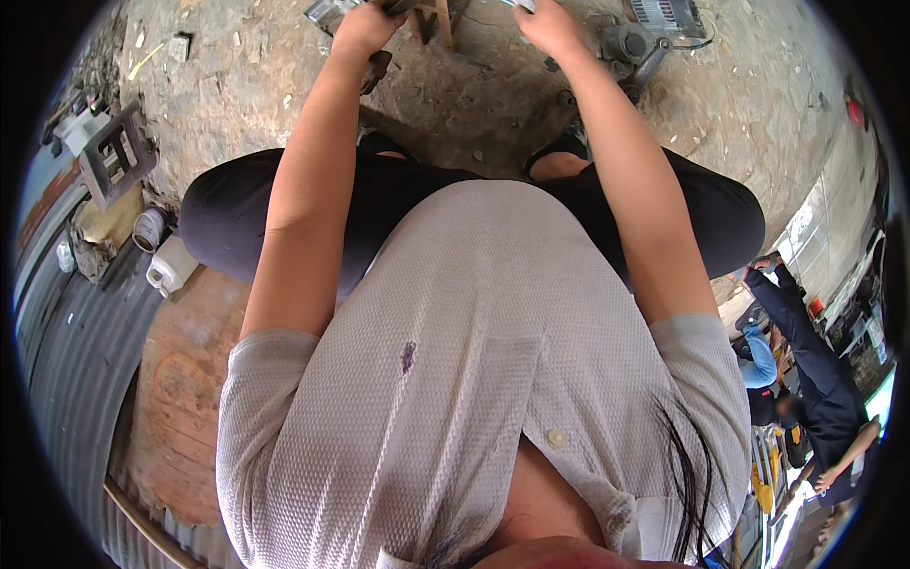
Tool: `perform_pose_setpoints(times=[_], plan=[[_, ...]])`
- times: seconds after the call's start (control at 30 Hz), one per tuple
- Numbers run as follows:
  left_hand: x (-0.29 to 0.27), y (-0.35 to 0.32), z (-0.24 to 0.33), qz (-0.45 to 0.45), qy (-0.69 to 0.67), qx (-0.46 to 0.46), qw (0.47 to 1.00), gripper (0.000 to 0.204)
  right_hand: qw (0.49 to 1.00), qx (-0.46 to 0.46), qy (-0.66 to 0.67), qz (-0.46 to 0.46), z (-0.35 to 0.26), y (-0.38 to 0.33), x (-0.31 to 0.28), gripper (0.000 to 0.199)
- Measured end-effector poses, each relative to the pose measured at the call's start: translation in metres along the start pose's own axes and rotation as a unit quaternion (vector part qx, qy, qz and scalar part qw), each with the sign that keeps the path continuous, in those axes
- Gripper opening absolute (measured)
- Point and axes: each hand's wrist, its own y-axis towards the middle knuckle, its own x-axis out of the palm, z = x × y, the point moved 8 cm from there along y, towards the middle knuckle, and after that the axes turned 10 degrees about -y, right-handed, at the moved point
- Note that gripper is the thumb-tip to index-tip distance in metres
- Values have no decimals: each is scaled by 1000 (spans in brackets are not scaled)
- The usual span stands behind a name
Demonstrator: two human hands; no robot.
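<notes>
At the top edge of the head view my left hand [368, 28] is closed, its fingers curled by a dark piece [396, 6] that runs out of the picture. Just below its wrist is a brown block-like part [376, 72]. My right hand [550, 27] is also closed, its fingertips at a small pale, shiny thing [519, 4] cut off by the edge. Between the hands stand the wooden legs [444, 24] of a low stand or stool. A metal object [327, 13] lies left of my left hand. What each hand grips is mostly outside the view.
Right of my right hand sits a grey motor-like machine [626, 43] with a ribbed housing [668, 17]. On the left are a white jug [173, 266], a paint bucket [150, 229], a hollow block [117, 156] and corrugated metal [71, 351]. Other people [815, 370] are at far right.
</notes>
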Motion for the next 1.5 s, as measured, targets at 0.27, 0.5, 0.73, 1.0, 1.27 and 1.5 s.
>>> perform_pose_setpoints(times=[0.27, 0.5, 0.73, 1.0, 1.27, 1.5], plan=[[12, -2, -3, -12, 30, 6, 999, 53, 999, 25, 38, 12, -12, -5, 49, 26], [11, -5, -3, -14, 35, -17, 999, 52, 991, 91, 101, -6, 16, -16, 72, 38], [8, -5, 2, -7, 46, -19, 999, 51, 985, 67, 161, 1, -9, 7, 71, 30], [3, -12, 10, -9, 52, -27, 998, 51, 947, 150, 244, -146, -16, 0, 85, 35], [3, -12, 13, -12, 63, -34, 997, 52, 902, 154, 394, -81, -26, -9, 105, 29], [1, -13, 20, -12, 67, -32, 997, 52, 984, 113, 134, -18, -6, -7, 105, 33]])
